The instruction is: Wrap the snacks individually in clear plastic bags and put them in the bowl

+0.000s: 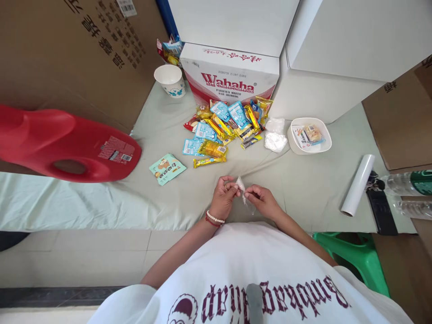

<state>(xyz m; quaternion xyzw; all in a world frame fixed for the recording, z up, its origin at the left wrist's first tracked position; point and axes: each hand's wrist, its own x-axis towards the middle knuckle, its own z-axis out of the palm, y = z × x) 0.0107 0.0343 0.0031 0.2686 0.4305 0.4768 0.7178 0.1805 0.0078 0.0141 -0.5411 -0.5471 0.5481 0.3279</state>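
Close in front of my body, my left hand point(224, 198) pinches the upper part of a small clear plastic bag point(240, 183) with something white in it. At its lower, narrowed part, the fingers of my right hand point(263, 201) are closed on the same bag. Loose clear film hangs below between the hands. What the white content is, I cannot make out. Beyond the hands lies a pile of wrapped snacks point(222, 126), with yellow and light-blue packets. Two white plastic-wrapped bundles point(276, 141) rest to its right. A mint-green packet point(168, 168) lies to the left.
Behind the snacks stands a Wahaha water carton point(232, 76) against white boxes point(232, 22). A paper cup point(171, 82) and a large red jug point(77, 148) are left. On the right are a white bowl point(309, 147) holding packets, a white roll point(357, 185) and plastic bottles point(401, 184).
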